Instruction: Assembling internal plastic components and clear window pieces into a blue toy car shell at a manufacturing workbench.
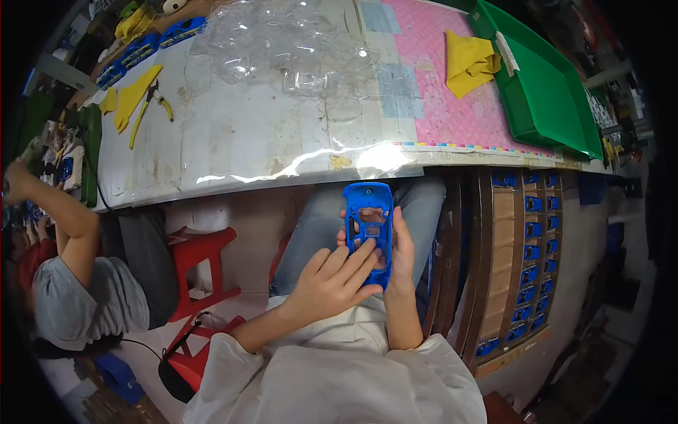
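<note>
A blue plastic toy car body shell [369, 194] with cut-out windows is held upright over my lap, just below the table's front edge. My right hand [402, 256] is closed around it from behind, with the thumb along its right side and fingertips showing at its left edge. Across its lower half lies my left hand [335, 280], its fingers stretched out and touching the shell's openings. Whatever sits under those fingertips is hidden. On the table beyond, a loose heap of clear plastic moulded pieces [296, 53] is spread out.
Yellow-handled pliers [150, 109] and a yellow cloth [134, 99] lie at the left. A green tray [526, 106] and another yellow cloth [466, 63] occupy the right. Wooden racks [500, 268] hold blue shells. A co-worker [92, 290] sits left near a red stool [194, 268].
</note>
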`<state>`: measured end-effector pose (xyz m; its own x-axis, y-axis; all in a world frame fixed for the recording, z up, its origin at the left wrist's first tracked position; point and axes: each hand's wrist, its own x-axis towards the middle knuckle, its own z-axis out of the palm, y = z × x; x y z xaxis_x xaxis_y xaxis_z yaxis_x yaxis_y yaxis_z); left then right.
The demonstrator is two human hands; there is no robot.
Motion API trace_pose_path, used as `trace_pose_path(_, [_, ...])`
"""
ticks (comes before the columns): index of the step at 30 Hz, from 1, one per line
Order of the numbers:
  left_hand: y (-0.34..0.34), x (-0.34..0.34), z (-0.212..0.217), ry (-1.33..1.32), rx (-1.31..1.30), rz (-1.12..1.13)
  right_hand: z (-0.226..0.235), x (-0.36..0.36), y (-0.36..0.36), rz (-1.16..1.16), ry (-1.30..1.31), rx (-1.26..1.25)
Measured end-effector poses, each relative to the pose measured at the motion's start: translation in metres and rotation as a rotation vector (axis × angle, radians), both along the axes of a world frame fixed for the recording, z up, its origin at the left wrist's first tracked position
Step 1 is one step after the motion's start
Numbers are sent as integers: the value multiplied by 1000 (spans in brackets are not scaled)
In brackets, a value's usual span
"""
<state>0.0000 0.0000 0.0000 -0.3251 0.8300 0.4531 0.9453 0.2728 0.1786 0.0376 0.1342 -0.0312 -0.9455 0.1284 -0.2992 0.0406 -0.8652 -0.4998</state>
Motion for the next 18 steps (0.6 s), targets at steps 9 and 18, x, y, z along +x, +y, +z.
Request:
trace_pose_path(9, [0, -8, 16, -317, 241, 51, 6, 2, -3, -77, -7, -18])
trace_pose_path(18, [23, -43, 26, -867, 226, 294, 11, 7, -10, -31, 6, 50])
